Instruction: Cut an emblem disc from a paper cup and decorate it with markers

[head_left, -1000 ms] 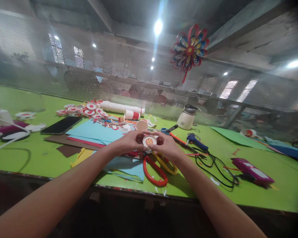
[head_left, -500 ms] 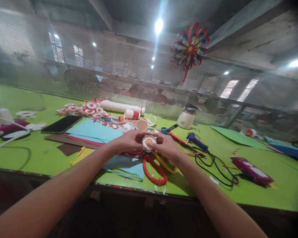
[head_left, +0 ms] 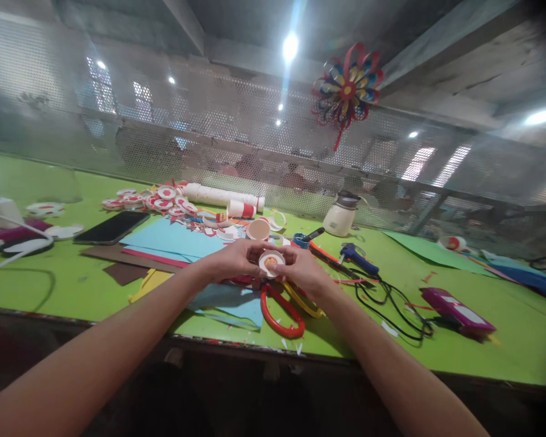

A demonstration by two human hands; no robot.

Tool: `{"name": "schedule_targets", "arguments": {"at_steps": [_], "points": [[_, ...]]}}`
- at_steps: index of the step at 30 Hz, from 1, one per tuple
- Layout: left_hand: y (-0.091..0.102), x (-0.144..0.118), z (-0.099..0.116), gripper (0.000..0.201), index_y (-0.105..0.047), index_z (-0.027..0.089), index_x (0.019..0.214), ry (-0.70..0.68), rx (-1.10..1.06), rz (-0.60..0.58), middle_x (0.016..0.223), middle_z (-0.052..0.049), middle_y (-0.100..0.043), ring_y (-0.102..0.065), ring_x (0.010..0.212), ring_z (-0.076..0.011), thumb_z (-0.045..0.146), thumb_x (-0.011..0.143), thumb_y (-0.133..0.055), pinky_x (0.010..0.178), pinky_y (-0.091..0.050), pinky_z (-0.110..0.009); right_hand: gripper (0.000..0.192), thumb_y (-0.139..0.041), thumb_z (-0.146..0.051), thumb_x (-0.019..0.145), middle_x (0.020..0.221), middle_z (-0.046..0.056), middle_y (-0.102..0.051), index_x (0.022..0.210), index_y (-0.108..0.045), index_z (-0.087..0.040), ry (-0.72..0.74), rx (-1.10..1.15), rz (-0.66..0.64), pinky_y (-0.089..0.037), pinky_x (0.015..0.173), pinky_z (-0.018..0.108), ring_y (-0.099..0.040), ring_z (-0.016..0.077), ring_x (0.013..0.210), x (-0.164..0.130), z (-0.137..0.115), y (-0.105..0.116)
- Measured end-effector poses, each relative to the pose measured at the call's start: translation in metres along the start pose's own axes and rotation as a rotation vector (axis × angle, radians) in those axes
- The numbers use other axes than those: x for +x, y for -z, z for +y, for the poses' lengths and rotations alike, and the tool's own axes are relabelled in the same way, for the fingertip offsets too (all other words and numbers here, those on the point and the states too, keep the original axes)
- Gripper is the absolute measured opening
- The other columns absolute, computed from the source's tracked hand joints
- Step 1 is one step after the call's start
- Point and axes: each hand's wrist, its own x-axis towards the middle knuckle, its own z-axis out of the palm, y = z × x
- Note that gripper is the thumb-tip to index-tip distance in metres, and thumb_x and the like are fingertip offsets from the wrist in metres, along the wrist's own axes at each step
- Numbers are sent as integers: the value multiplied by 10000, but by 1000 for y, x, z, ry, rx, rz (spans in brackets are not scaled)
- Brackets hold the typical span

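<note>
Between my two hands is a small round white paper piece with a raised rim and a red-and-gold print in its middle; it looks like the bottom of a paper cup. My left hand pinches its left edge. On the other side my right hand grips it, with the thumb lying on its face. Just below the hands lie scissors with one red and one yellow handle, their blades hidden. Behind the hands sits a cut paper cup, its opening facing me.
Light blue paper sheets and a phone lie left. Red-and-white paper discs are heaped behind, beside a white roll. On the right are a blue glue gun, its black cord, a purple box and a beige jug.
Both hands keep hold of the round paper piece, which is tilted slightly differently. The whole view has shifted a little; nothing on the table has visibly moved.
</note>
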Motion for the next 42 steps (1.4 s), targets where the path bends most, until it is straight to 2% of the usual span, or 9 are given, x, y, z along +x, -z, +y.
{"name": "schedule_targets", "arguments": {"at_steps": [4, 7, 10, 18, 23, 26, 30, 35, 42], "points": [[1, 1, -1, 631, -582, 142, 1262, 8, -13, 12, 967, -96, -703, -647, 739, -172, 187, 660, -766, 637, -502, -287, 307, -743, -170, 695, 709, 26, -711, 999, -707, -152, -18, 27, -10, -462, 487, 230, -583, 110, 547, -2, -3, 1], [3, 0, 1, 611, -613, 155, 1226, 16, -23, 33, 1047, -99, -703, -649, 878, -193, 142, 635, -768, 738, -505, -305, 266, -742, -226, 720, 710, 36, -706, 969, -705, -141, -42, 57, -34, -480, 506, 226, -613, 119, 579, -4, -8, 4], [4, 0, 2, 595, -638, 177, 1201, 23, -34, 40, 1056, -80, -710, -647, 914, -185, 103, 624, -761, 806, -485, -312, 217, -728, -254, 745, 738, 43, -709, 933, -697, -150, -63, 76, -38, -491, 521, 228, -625, 119, 595, -4, -9, 5], [2, -1, 2, 595, -618, 177, 1213, 22, -72, -8, 1016, -76, -714, -648, 881, -175, 82, 641, -751, 745, -489, -279, 133, -753, -225, 733, 541, -6, -644, 709, -651, -144, -91, 32, -7, -417, 441, 197, -547, 81, 451, -3, -7, 4], [3, 0, 0, 575, -602, 171, 1193, 24, -73, -24, 988, -70, -705, -645, 845, -168, 97, 646, -763, 721, -484, -274, 175, -772, -204, 717, 537, -13, -643, 654, -615, -159, -74, 27, 20, -424, 443, 198, -541, 77, 444, -2, -5, 2], [4, 1, -1, 497, -598, 156, 1184, 28, -7, 5, 965, -72, -699, -632, 816, -163, 186, 710, -744, 698, -470, -273, 214, -793, -222, 699, 546, -9, -650, 625, -600, -166, -69, 34, 25, -427, 440, 202, -544, 84, 453, 0, -2, 0], [3, 1, 1, 435, -602, 131, 1164, 44, 81, 69, 910, -70, -686, -604, 754, -155, 293, 770, -690, 659, -439, -271, 213, -804, -243, 683, 543, -8, -646, 635, -618, -151, -79, 60, 7, -426, 441, 187, -556, 81, 460, 1, 0, 1], [1, -1, 7, 431, -596, 106, 1130, 58, 100, 116, 833, -38, -654, -559, 672, -120, 258, 736, -678, 626, -405, -250, 193, -751, -297, 735, 605, 14, -670, 711, -659, -130, -121, 136, -68, -478, 498, 186, -591, 80, 497, 1, -3, 6], [2, -1, 6, 416, -612, 117, 1116, 67, 129, 136, 792, -27, -648, -557, 650, -118, 249, 726, -668, 613, -392, -248, 143, -750, -245, 743, 592, 20, -676, 712, -662, -136, -173, 137, -69, -508, 508, 182, -609, 83, 503, 0, -5, 7]]}}
